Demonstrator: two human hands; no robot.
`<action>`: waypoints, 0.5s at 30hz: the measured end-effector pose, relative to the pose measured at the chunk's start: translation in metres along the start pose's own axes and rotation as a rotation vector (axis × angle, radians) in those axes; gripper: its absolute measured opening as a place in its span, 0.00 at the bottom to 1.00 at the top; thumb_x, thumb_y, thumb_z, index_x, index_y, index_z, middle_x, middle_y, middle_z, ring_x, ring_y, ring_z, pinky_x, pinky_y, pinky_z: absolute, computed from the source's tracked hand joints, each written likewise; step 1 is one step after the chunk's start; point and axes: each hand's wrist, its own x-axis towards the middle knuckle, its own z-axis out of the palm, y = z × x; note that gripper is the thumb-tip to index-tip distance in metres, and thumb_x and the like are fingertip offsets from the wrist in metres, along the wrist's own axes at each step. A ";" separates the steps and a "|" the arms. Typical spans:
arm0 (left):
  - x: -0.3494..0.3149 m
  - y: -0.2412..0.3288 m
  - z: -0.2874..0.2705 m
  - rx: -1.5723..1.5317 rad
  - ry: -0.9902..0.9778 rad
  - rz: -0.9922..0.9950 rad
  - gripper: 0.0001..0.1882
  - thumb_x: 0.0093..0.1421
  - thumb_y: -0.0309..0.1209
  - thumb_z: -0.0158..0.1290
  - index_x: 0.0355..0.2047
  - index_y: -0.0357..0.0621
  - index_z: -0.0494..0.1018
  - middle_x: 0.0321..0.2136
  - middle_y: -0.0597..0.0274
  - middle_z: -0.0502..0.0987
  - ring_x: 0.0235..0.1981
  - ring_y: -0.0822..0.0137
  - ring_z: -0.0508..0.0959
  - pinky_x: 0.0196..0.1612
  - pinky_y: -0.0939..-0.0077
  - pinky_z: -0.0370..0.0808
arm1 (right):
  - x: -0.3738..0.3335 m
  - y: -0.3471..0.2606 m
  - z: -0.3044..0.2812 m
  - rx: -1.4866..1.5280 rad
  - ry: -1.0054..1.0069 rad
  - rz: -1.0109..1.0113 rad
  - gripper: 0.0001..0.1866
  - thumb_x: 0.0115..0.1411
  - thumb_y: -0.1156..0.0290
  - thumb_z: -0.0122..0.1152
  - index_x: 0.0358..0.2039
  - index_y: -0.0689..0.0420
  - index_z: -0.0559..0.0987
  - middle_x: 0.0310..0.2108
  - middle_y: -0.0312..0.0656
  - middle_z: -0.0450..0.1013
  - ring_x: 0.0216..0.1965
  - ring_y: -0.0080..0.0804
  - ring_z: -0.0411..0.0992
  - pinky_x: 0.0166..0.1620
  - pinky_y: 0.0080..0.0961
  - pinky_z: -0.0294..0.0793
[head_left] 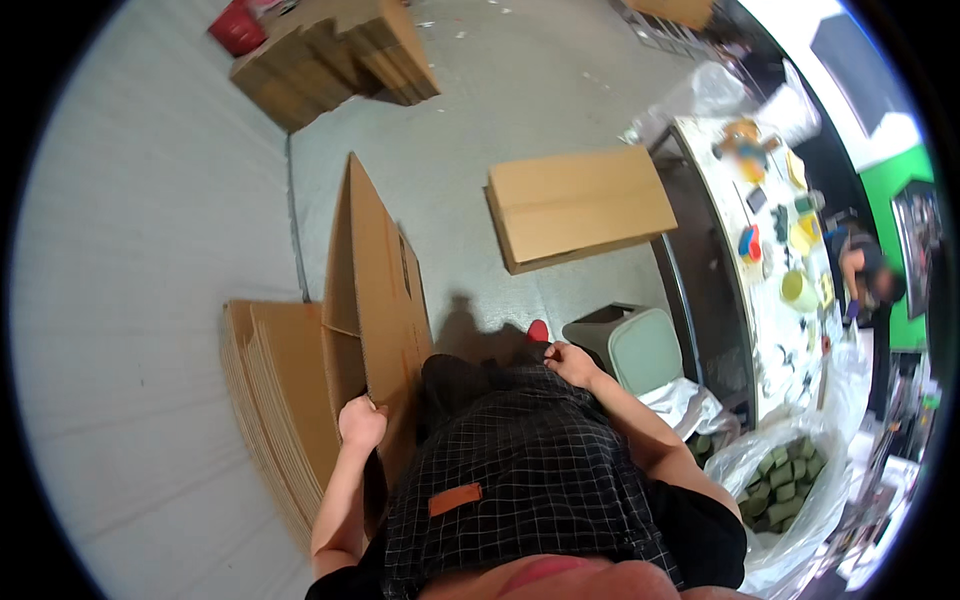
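My left hand (362, 424) is closed round the near edge of a folded cardboard box (385, 270), which stands on end, partly opened out, at my left side. My right hand (570, 364) rests by the front of my black checked apron (520, 470), its fingers curled together; what they hold, if anything, is hidden. Left of the standing box, a stack of flat cardboard boxes (275, 400) leans along the pale wall. Out in front on the floor lies a closed cardboard box (585, 205).
A grey-green plastic stool (640, 350) stands to my right, beside a long table (745, 290) with cups and tools. A clear bag of green blocks (785, 485) sits nearer me. More stacked cardboard (330, 65) is at the far left. A person (860, 265) works beyond the table.
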 end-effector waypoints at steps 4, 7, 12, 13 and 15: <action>-0.012 0.121 -0.096 0.041 -0.035 0.147 0.18 0.56 0.38 0.60 0.22 0.31 0.76 0.23 0.37 0.77 0.31 0.39 0.80 0.39 0.49 0.76 | 0.012 -0.002 -0.046 0.104 0.007 -0.135 0.12 0.59 0.68 0.65 0.39 0.61 0.77 0.34 0.46 0.79 0.39 0.36 0.78 0.43 0.34 0.75; -0.009 0.208 -0.145 0.069 -0.022 0.336 0.17 0.57 0.36 0.59 0.25 0.30 0.74 0.22 0.37 0.76 0.30 0.38 0.79 0.37 0.48 0.74 | 0.035 0.010 -0.092 0.312 0.028 -0.183 0.14 0.60 0.66 0.65 0.42 0.61 0.78 0.36 0.48 0.79 0.41 0.39 0.78 0.45 0.34 0.76; 0.046 0.338 -0.158 0.167 0.000 0.599 0.16 0.60 0.31 0.53 0.45 0.31 0.73 0.27 0.39 0.79 0.33 0.38 0.79 0.39 0.48 0.75 | 0.030 -0.074 -0.209 0.483 0.303 -0.220 0.23 0.63 0.61 0.64 0.53 0.61 0.74 0.49 0.49 0.77 0.49 0.40 0.77 0.53 0.32 0.75; 0.058 0.359 -0.157 0.161 0.020 0.634 0.16 0.61 0.30 0.52 0.47 0.32 0.72 0.27 0.40 0.79 0.33 0.39 0.79 0.38 0.48 0.75 | 0.032 -0.095 -0.224 0.567 0.314 -0.261 0.25 0.64 0.60 0.62 0.56 0.61 0.72 0.54 0.51 0.74 0.53 0.42 0.75 0.55 0.33 0.74; 0.102 0.391 -0.139 -0.242 -0.098 0.660 0.14 0.60 0.23 0.49 0.46 0.42 0.76 0.25 0.54 0.81 0.34 0.48 0.81 0.47 0.55 0.75 | 0.028 -0.142 -0.246 0.617 0.493 -0.403 0.34 0.65 0.59 0.60 0.64 0.65 0.61 0.61 0.58 0.66 0.61 0.51 0.68 0.62 0.38 0.67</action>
